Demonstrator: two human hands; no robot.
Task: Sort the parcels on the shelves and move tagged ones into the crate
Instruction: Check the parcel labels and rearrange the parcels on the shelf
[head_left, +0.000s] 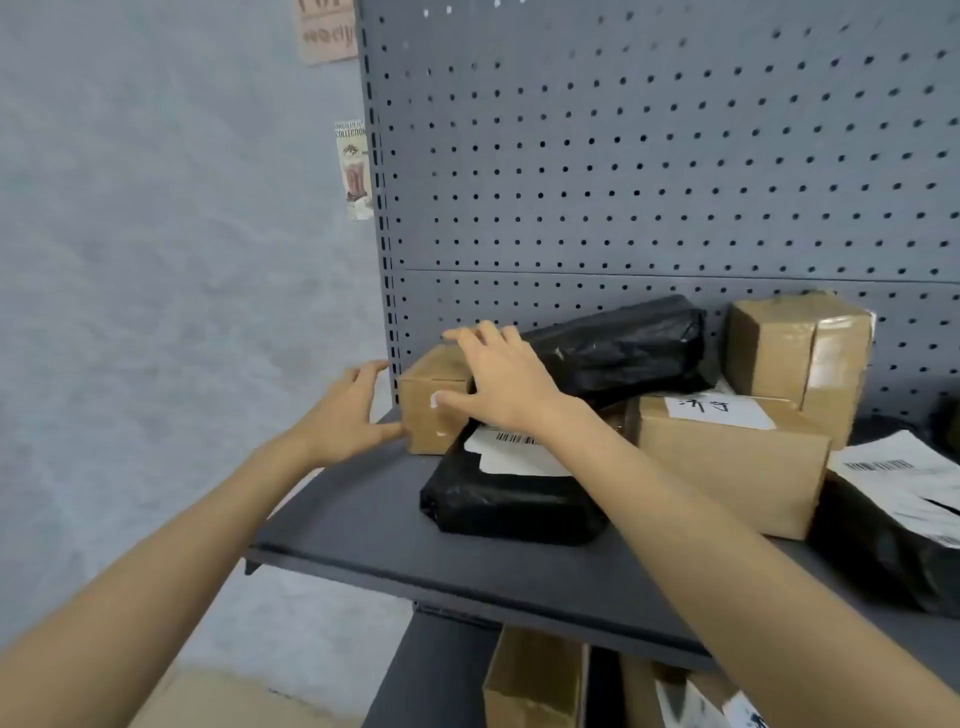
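Hands (431, 400) bracketing small cardboard box (434, 402) at shelf (363, 525) far-left corner | right spread open over top, left open touching left end | long axis running front-to-back | right nearer | crate unseen

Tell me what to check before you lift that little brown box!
1. Right hand on top of the small box: ok.
2. Left hand at its left side: ok, fingers straight, not gripping yet.
3. Tag on the small box: cannot tell, only a small white patch shows.
4. Black parcel leaning beside it, may slip: not ok.
5. Shelf room in front: ok.
6. Crate in sight: not ok, none visible.
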